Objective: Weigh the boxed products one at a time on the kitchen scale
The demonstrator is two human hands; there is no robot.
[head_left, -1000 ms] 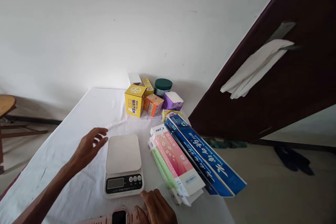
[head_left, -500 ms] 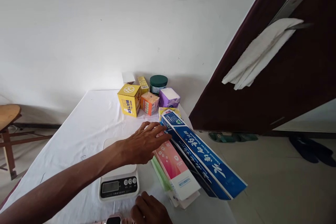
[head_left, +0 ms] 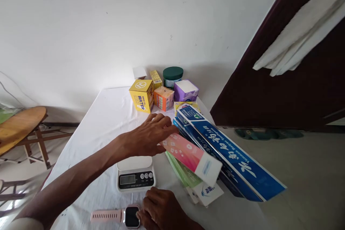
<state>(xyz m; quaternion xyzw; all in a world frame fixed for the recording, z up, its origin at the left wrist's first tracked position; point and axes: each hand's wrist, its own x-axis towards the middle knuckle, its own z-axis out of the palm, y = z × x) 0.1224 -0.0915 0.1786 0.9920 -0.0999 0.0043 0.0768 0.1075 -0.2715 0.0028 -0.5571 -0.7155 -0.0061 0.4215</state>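
My left hand (head_left: 147,134) reaches across the white kitchen scale (head_left: 135,173) and grips the far end of a long pink box (head_left: 192,156), which is tilted up off the stack. Under it lies a green box (head_left: 184,172) on a white one, and beside them two long blue boxes (head_left: 231,154). My right hand (head_left: 163,210) rests closed on the white tablecloth (head_left: 107,122) at the near edge, touching a pink smartwatch (head_left: 122,216).
At the table's far end stand a yellow box (head_left: 142,95), an orange box (head_left: 163,97), a purple tissue pack (head_left: 185,90) and a green-lidded jar (head_left: 173,76). A dark door (head_left: 283,90) with a white cloth hangs right; a wooden stool (head_left: 20,127) stands left.
My left hand moved from left of the scale across to the pink box, took hold of it and lifted its end off the stack. The view shifted.
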